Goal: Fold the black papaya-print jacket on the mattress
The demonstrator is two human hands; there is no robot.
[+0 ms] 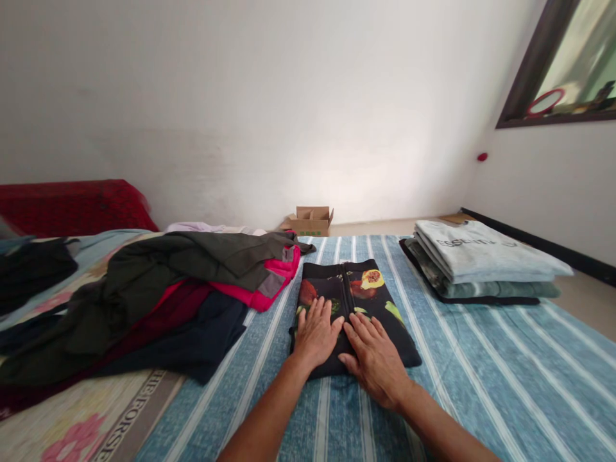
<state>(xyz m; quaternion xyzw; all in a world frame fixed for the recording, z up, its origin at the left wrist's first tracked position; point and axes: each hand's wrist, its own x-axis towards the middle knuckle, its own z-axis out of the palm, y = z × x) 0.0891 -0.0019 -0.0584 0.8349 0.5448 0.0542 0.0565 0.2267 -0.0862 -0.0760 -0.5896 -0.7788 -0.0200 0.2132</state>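
A black zip-front jacket [385,340] with a printed fruit pattern lies folded into a neat rectangle on the blue striped sheet [462,385]. Its dark collar edge points away from me, and the zip runs down the middle. My left hand [317,332] rests flat on the left half of the jacket, fingers stretched forward. On the right half lies my right hand [374,359], palm down with the fingers extended. The two thumbs are close to each other near the zip. Neither hand grips the cloth.
To the right stands a stack of folded clothes, a light grey shirt [486,250] on top. Loose garments lie heaped at the left, among them dark green trousers [163,269] and a navy piece [192,346]. Beyond the sheet's far edge sits an open cardboard box [308,224] by the wall.
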